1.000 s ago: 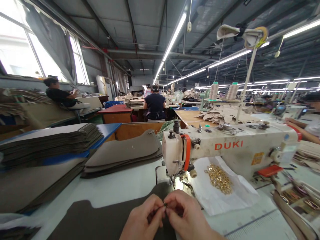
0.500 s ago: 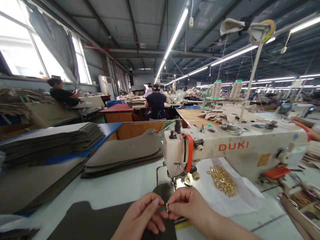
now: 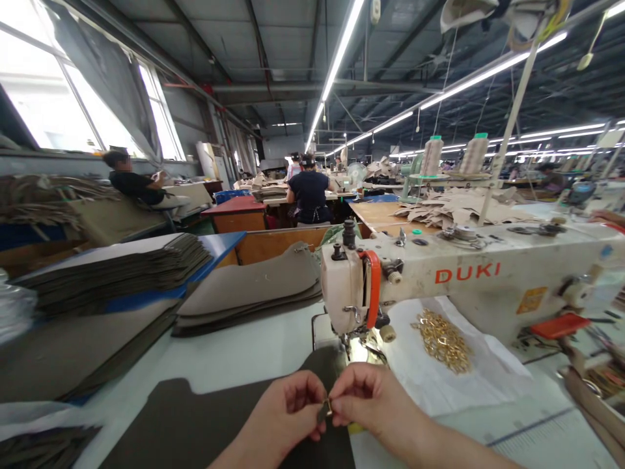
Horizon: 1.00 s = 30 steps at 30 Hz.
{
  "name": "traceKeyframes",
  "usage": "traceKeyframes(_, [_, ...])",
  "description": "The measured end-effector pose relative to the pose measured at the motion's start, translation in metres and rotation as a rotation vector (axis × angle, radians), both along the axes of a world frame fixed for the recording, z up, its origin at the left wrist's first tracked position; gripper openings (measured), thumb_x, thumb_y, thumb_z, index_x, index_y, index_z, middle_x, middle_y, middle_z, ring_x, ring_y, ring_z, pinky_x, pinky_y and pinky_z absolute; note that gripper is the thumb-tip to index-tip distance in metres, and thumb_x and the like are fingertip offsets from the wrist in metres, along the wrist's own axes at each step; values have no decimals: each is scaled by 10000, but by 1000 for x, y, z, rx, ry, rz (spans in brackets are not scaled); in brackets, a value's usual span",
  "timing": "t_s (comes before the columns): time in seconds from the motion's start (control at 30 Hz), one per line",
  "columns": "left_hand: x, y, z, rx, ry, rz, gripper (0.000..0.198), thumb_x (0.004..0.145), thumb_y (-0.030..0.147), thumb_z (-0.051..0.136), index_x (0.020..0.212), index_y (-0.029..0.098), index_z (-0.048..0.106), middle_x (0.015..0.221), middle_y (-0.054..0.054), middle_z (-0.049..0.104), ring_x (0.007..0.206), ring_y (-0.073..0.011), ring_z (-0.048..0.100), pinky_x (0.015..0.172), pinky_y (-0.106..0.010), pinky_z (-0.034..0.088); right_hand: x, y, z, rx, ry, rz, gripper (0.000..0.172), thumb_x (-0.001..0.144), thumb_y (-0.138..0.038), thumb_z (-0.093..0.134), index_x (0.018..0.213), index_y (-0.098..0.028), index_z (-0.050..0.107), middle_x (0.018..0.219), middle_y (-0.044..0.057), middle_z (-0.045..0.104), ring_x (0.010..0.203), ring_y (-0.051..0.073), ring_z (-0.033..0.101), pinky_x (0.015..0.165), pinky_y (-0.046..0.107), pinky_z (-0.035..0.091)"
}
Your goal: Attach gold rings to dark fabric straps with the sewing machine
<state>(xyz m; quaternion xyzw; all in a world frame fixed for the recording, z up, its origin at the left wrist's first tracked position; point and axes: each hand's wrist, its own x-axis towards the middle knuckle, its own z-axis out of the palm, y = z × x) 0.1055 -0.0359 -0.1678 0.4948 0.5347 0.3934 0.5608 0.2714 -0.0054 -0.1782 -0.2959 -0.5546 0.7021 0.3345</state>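
Observation:
My left hand [image 3: 289, 412] pinches a small dark strip [image 3: 322, 412] between thumb and fingertips. Thumb and forefinger of my right hand [image 3: 367, 398] are closed on a small gold metal ring [image 3: 329, 408], which meets the strip; whether it is threaded through is too small to tell. Beneath both hands a large dark fabric panel [image 3: 161, 423] lies flat, its far end reaching under the head of the sewing machine [image 3: 342, 293]. To the right of my hands, a heap of gold rings [image 3: 444, 342] rests on a white sheet [image 3: 493, 384].
Stacked dark panels [image 3: 249, 286] lie left of the machine, with another stack [image 3: 122, 273] on a blue table farther left. Thread cones [image 3: 432, 156] stand behind the machine. A person [image 3: 310, 195] sits ahead with their back to me, another person [image 3: 139, 185] by the windows.
My hands have drawn closer together, and the dark strip now shows beside the gold ring at the fingertips. The camera has turned slightly left, shifting the scene right.

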Motion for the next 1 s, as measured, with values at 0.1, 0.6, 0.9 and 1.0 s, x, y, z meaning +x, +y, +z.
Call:
traceKeyframes(0.1, [2,-3,2,43,44,26,88,501,228,550,560,194,495,476,54,523,460,-100,453,481,-227,359,0,-8,7,160,-72,-35,209,658,-262,730,793,-167,602,669,-12,608,622,118,559,596,233,422])
traceKeyframes(0.6, [4,-7,8,84,-123,110,157,488,218,639,533,190,491,593,36,575,499,-103,523,503,-230,415,4,-10,2,532,-190,-219,80,738,-144,594,664,-169,608,677,-6,594,590,100,518,553,196,392])
traceKeyframes(0.9, [1,-8,4,154,-80,124,200,545,213,748,660,178,588,612,31,600,585,-130,568,572,-235,451,1,-8,-1,601,-227,-268,81,683,-100,590,641,-169,595,648,-20,589,579,93,517,531,177,373])
traceKeyframes(1.0, [1,-12,6,196,-18,135,175,594,221,737,657,182,578,636,29,601,620,-139,585,603,-237,467,1,-9,1,503,-204,-239,58,703,-129,595,661,-168,599,617,-26,578,546,90,493,513,182,359])
